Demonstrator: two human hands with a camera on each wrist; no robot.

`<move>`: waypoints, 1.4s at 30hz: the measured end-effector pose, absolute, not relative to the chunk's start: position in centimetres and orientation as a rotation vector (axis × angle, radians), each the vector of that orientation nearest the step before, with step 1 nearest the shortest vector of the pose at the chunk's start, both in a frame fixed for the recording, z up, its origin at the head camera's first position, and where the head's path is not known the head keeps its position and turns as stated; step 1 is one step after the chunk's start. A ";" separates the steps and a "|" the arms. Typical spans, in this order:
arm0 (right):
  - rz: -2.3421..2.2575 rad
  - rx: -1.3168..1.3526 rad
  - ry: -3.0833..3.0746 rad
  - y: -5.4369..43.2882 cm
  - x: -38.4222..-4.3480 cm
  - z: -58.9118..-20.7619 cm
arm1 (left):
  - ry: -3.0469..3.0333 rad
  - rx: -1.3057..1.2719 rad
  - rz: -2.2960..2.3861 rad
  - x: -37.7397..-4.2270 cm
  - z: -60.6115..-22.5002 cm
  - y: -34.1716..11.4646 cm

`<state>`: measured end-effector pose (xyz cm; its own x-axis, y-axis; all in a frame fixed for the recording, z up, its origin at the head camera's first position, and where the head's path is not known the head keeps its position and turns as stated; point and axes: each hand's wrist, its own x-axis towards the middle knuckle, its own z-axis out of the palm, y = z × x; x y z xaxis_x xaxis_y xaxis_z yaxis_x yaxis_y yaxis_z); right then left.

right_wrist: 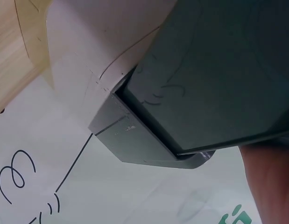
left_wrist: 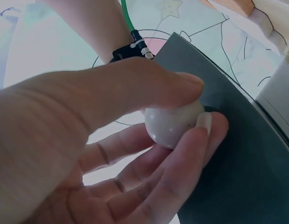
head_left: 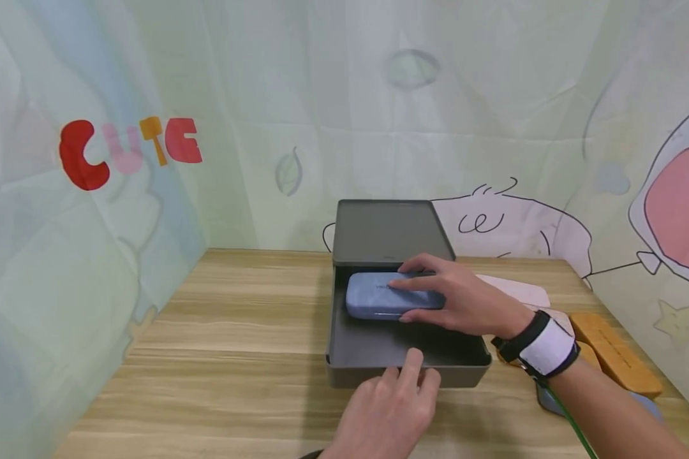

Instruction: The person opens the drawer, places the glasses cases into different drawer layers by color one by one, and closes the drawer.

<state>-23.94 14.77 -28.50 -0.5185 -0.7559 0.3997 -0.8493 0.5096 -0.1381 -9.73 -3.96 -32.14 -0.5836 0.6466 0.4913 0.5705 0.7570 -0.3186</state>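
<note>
A grey box (head_left: pixel 373 344) stands on the table with its lid (head_left: pixel 390 229) tipped back. In it, toward the back, lies a light blue glasses case (head_left: pixel 367 296). My right hand (head_left: pixel 459 293) grips this case from the right, thumb on its near side and fingers across the top and far edge. My left hand (head_left: pixel 387 408) is at the box's front wall. In the left wrist view its thumb and fingers pinch a glossy white round knob (left_wrist: pixel 170 123) against the dark grey panel (left_wrist: pixel 237 140).
To the right of the box lie several more cases, among them an orange one (head_left: pixel 614 350) and a whitish one (head_left: pixel 513 290), partly behind my right arm. A printed cloth (head_left: pixel 252 95) hangs behind and along the sides of the wooden table (head_left: pixel 235 357).
</note>
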 end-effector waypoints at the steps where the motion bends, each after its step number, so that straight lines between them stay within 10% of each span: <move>1: 0.461 1.348 -2.471 14.8 -24.0 -28.6 | -2.349 -0.908 0.162 -9.7 -32.2 -4.0; 42: 0.121 1.317 -2.437 14.4 -23.4 -28.3 | -2.556 -1.023 0.064 -9.9 -31.6 -4.1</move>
<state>-23.39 14.36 -28.28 -0.4963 -0.7913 0.3570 -0.8227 0.5600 0.0975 -9.89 -4.12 -31.55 -0.6600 0.6727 0.3344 0.6550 0.7333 -0.1823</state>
